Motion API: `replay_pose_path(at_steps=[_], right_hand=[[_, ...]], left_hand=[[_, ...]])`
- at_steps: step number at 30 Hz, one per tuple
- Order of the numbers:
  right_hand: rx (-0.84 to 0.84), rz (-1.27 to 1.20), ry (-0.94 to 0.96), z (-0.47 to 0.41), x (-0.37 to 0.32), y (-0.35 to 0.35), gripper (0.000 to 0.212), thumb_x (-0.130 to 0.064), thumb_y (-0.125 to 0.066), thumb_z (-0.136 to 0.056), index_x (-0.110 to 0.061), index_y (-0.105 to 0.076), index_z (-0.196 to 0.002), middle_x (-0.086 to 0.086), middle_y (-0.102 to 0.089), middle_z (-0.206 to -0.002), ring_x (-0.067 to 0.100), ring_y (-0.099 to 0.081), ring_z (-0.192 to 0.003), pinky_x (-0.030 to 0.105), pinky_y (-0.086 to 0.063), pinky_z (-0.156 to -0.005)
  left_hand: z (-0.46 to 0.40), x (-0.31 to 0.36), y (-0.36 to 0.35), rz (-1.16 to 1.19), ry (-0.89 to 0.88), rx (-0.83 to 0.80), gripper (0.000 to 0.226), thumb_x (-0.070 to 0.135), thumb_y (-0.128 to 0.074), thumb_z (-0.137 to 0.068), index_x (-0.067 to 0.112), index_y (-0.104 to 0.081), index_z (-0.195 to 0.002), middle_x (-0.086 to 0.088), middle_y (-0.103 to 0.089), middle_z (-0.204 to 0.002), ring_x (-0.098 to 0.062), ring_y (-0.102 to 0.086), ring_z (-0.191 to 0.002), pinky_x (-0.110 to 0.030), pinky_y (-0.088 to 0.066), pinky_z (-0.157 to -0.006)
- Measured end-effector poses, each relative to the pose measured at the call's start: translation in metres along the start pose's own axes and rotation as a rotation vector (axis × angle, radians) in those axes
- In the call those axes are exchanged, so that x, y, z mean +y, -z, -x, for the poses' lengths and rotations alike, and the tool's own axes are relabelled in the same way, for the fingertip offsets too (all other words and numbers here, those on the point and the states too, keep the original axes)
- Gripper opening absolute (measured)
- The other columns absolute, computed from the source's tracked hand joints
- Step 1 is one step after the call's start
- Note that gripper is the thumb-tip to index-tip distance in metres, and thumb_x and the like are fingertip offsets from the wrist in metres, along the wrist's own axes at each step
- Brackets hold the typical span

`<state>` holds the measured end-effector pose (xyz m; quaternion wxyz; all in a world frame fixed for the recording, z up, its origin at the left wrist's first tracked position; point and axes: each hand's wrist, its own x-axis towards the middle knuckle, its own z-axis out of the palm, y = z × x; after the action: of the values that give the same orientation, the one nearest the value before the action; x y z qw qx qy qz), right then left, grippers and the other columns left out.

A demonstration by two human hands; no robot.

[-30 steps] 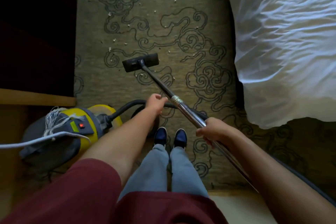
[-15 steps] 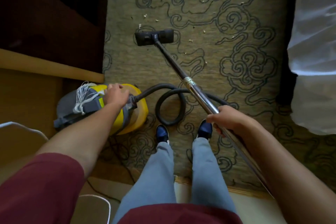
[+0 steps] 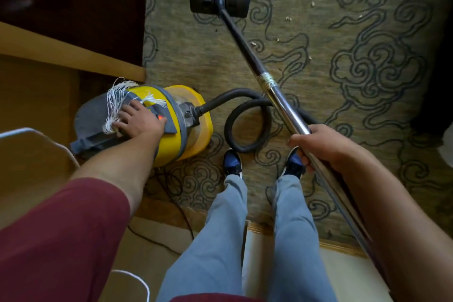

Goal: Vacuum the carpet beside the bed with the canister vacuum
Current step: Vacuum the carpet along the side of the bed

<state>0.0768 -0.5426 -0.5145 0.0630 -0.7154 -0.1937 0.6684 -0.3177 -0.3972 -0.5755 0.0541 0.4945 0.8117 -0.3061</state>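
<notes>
A yellow and grey canister vacuum [image 3: 171, 120] lies on the left edge of a green carpet [image 3: 343, 61] patterned with dark swirls, close beside a wooden furniture edge [image 3: 73, 56]. A small red light glows on its grey top. The left hand [image 3: 139, 120] rests flat on that grey top, fingers fairly straight and spread, touching a bundle of white strings [image 3: 115, 105] tied there; it does not appear to grasp anything. A black hose [image 3: 247, 125] leaves the canister's front and curls in one loop on the carpet. Crossing over the loop is a long metal wand [image 3: 277, 95], shiny at the near end and black farther away. The right hand [image 3: 318, 147] grips the shiny part, fingers wrapped around it. The wand slants up and left to a black floor head [image 3: 219, 2] lying flat on the carpet. Small pale crumbs [image 3: 288, 18] are scattered near and beyond the head. Below, two dark blue shoes [image 3: 231, 159] and pale blue trouser legs stand on the carpet's near edge. Maroon sleeves [image 3: 61, 240] cover the upper arms.
</notes>
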Motion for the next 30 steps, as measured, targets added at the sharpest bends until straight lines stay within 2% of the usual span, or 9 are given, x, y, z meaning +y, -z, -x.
replay_pose_path(at_steps=[8, 12, 23, 30], right_hand=[[-0.010, -0.074, -0.020, -0.003, -0.012, -0.008, 0.027, -0.022, -0.076, -0.077, -0.009, -0.064, -0.097, 0.006, -0.063, -0.052, 0.020, -0.059, -0.043, 0.031, -0.051, -0.044], [-0.006, -0.060, -0.021, 0.002, -0.012, -0.004, 0.028, -0.026, -0.076, -0.076, -0.011, -0.064, -0.097, 0.005, -0.064, -0.053, 0.020, -0.059, -0.043, 0.031, -0.052, -0.045], [0.001, -0.004, -0.041, 0.012, -0.018, 0.014, 0.024, -0.026, -0.075, -0.082, -0.011, -0.063, -0.097, 0.003, -0.065, -0.052, 0.015, -0.059, -0.040, 0.027, -0.051, -0.043], [-0.010, -0.023, -0.034, 0.019, -0.009, 0.028, 0.026, -0.026, -0.075, -0.083, -0.009, -0.062, -0.099, 0.004, -0.064, -0.054, 0.018, -0.060, -0.045, 0.031, -0.053, -0.047]], left_hand=[[-0.004, 0.003, -0.004, 0.083, 0.066, 0.072, 0.101, 0.055, -0.077, -0.074, 0.004, -0.031, -0.147, -0.025, -0.040, -0.147, -0.041, -0.041, -0.135, -0.065, -0.020, -0.116], [0.008, -0.008, -0.008, 0.058, 0.010, 0.112, 0.103, 0.056, -0.074, -0.075, 0.006, -0.027, -0.152, -0.027, -0.040, -0.148, -0.042, -0.042, -0.135, -0.064, -0.022, -0.115], [0.062, -0.033, -0.043, 0.048, -0.089, 0.096, 0.095, 0.049, -0.071, -0.083, 0.006, -0.026, -0.154, -0.024, -0.034, -0.153, -0.041, -0.037, -0.138, -0.063, -0.012, -0.121], [0.041, -0.036, -0.038, 0.048, -0.075, 0.050, 0.102, 0.051, -0.072, -0.084, 0.004, -0.019, -0.157, -0.027, -0.034, -0.152, -0.043, -0.035, -0.140, -0.063, -0.012, -0.120]])
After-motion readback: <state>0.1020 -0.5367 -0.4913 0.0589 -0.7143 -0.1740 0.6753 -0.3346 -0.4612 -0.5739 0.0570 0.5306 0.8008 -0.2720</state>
